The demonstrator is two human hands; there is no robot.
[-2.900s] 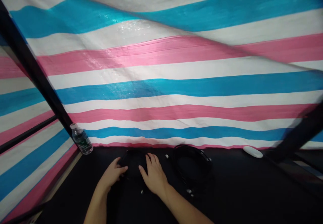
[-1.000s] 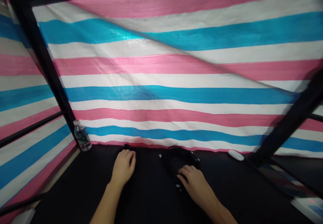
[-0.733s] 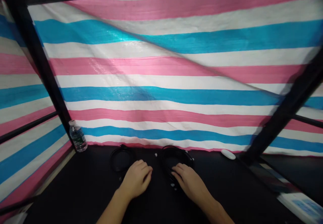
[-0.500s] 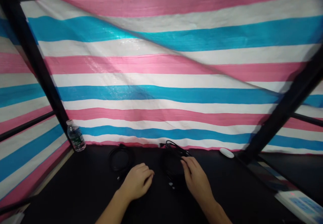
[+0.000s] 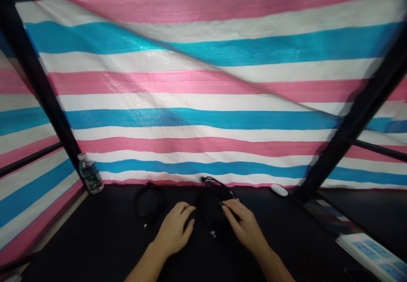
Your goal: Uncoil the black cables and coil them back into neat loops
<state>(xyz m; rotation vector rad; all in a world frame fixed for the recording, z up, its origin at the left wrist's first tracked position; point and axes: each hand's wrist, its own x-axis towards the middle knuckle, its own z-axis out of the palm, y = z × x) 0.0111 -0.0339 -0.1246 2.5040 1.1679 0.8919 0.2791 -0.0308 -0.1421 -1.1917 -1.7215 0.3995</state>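
Note:
Two dark cables lie towards the back of the black table. The left one is a coiled black cable point(image 5: 149, 205) with a small light plug tip. Beside it, to the right, is my left hand point(image 5: 174, 227), its thumb spread from the loosely bent fingers and nothing between them. My right hand point(image 5: 244, 224) has its thumb and fingertips pinched at the second black cable point(image 5: 219, 182), a bundle with loops at the back and pale plug ends near the front. Dark cable against the dark table makes the exact part in the fingers hard to see.
A clear water bottle point(image 5: 90, 174) stands at the back left corner by the black frame post point(image 5: 47, 87). At the back right lies a white oval object point(image 5: 279, 190). A white box with blue panels point(image 5: 370, 250) sits at the right edge. Striped sheeting point(image 5: 203, 119) closes the back.
The left thumb has spread away from the fingers. My right hand has moved slightly left and down with its pinch at the cable. The whole view has turned a little to the right.

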